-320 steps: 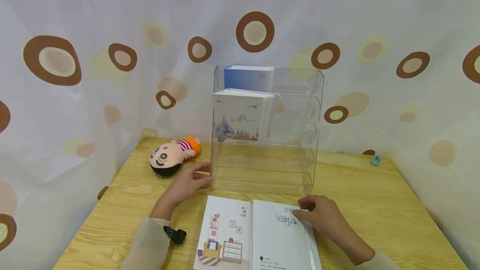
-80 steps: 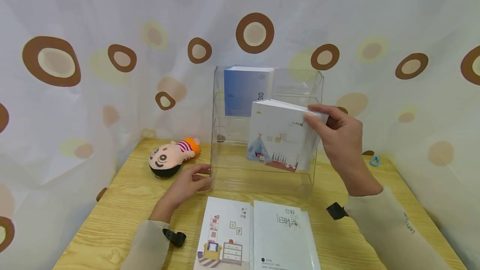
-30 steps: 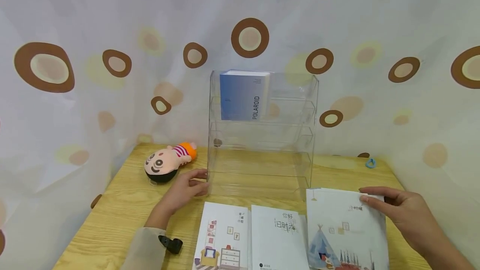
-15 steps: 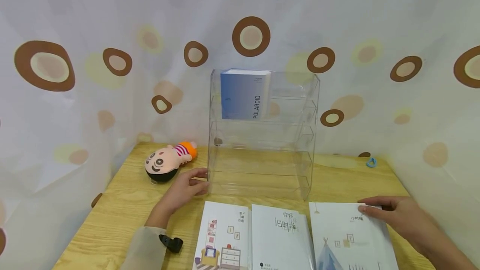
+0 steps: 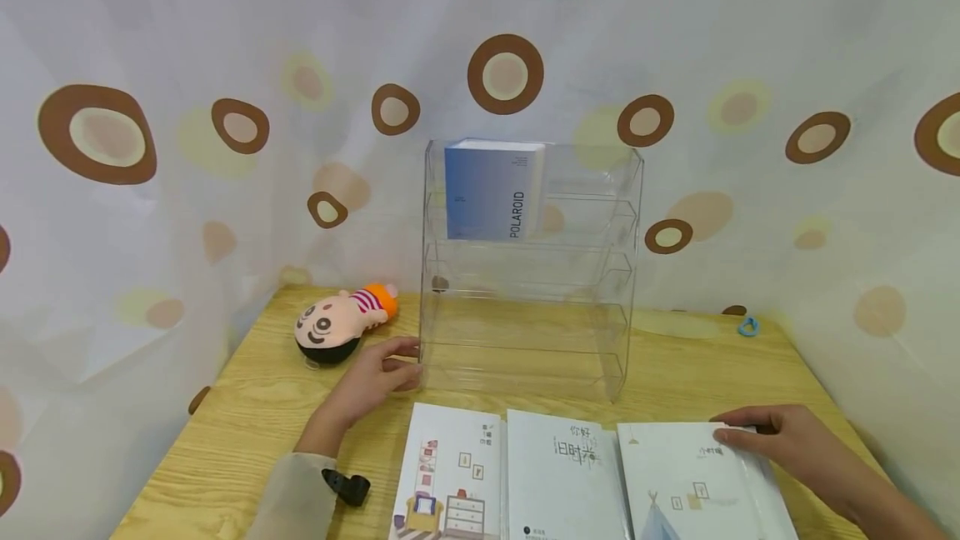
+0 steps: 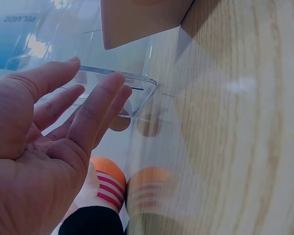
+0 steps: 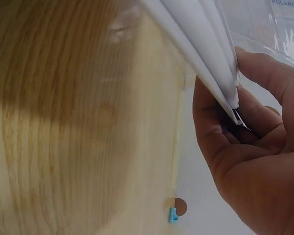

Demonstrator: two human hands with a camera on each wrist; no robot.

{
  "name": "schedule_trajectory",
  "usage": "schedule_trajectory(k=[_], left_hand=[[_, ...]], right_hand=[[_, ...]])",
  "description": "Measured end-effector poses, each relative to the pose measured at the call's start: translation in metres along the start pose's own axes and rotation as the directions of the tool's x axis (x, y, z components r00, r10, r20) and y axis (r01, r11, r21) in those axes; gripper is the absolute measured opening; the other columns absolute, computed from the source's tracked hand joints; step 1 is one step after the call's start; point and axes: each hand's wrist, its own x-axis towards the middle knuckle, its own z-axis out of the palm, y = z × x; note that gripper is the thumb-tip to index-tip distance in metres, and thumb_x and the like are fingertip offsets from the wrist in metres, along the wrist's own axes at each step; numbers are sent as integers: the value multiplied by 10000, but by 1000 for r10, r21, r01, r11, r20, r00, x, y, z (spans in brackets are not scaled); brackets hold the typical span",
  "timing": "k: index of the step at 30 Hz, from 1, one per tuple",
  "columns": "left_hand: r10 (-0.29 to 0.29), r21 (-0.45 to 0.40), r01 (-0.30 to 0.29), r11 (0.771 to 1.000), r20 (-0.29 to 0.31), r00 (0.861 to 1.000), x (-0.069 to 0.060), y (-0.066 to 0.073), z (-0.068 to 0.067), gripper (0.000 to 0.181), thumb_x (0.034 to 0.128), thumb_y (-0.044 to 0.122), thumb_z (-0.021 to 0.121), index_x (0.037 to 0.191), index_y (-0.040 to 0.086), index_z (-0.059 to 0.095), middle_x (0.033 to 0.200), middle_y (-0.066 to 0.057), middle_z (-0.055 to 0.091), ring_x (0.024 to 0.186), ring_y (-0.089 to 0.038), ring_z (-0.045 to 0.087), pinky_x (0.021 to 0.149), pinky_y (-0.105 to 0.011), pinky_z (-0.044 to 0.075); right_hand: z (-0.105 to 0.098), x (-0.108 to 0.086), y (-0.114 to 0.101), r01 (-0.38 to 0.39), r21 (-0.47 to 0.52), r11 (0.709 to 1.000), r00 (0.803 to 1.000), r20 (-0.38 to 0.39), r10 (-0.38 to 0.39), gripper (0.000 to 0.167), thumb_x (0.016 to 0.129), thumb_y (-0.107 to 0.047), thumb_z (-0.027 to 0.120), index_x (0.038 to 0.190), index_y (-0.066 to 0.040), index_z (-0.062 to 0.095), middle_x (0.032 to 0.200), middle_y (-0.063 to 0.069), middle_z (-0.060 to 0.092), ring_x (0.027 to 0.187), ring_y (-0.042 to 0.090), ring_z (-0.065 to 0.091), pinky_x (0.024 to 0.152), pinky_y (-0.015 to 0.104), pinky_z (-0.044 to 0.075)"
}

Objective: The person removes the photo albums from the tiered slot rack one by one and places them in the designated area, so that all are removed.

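Observation:
My right hand (image 5: 806, 448) pinches the top right corner of a white book (image 5: 693, 473) with a blue tent on its cover. Seen from the right wrist, its page edges (image 7: 196, 39) run between thumb and fingers. Left of it lie a white book with large lettering (image 5: 562, 482) and a white book with an armchair drawing (image 5: 450, 473). My left hand (image 5: 371, 382) is at the lower left side of a clear tiered rack (image 5: 525, 323). From the left wrist, its fingers look loosely extended beside the rack's edge (image 6: 147, 85). A blue POLAROID book (image 5: 487, 194) stands in the rack's upper left.
A plush doll (image 5: 341, 325) lies on the wooden table (image 5: 225, 440) left of the rack. Near the back right edge is a small blue clip-like thing (image 5: 748, 327). A spotted curtain (image 5: 315, 23) surrounds the table at the back and sides.
My right hand has taken the tent book out of the rack and brought it down to the table's front right, tilting it flatter. My left hand has stayed at the rack's side.

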Motion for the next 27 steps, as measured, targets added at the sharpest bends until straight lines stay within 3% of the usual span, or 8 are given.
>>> schedule_trajectory(k=[8, 15, 22, 27], left_hand=[[-4, -2, 4, 1000, -7, 1000, -1, 0, 1, 527, 1116, 75, 681, 1608, -44, 536, 1558, -311, 600, 1278, -358, 749, 989, -322, 702], [4, 3, -4, 1000, -5, 1000, 0, 2, 0, 533, 1119, 86, 680, 1613, -45, 529, 1564, -310, 596, 1284, -362, 744, 991, -326, 701], [15, -2, -15, 1000, 11, 1000, -1, 2, 2, 538, 1123, 82, 673, 1614, -68, 514, 1565, -330, 584, 1302, -389, 733, 1005, -345, 701], [7, -2, -7, 1000, 3, 1000, 0, 3, 1, 536, 1122, 84, 676, 1616, -54, 521, 1571, -317, 588, 1309, -391, 729, 1001, -341, 702]], right_hand=[[2, 5, 10, 48, 59, 997, 998, 26, -50, 509, 1139, -357, 675, 1447, 47, 710, 1263, 0, 823, 957, 7, 696, 793, 251, 632], [8, 12, 14, 48, 87, 995, 998, 24, -50, 529, 1132, -351, 687, 1457, 66, 692, 1256, 32, 816, 938, 50, 699, 777, 267, 640], [13, 20, 21, 36, 132, 991, 996, 78, -47, 559, 1149, -360, 656, 1469, 98, 664, 1241, 27, 827, 957, 90, 739, 783, 286, 656], [17, 23, 21, 33, 114, 993, 997, 59, -40, 556, 1143, -374, 665, 1466, 78, 679, 1238, 29, 826, 950, 66, 713, 776, 274, 638]])
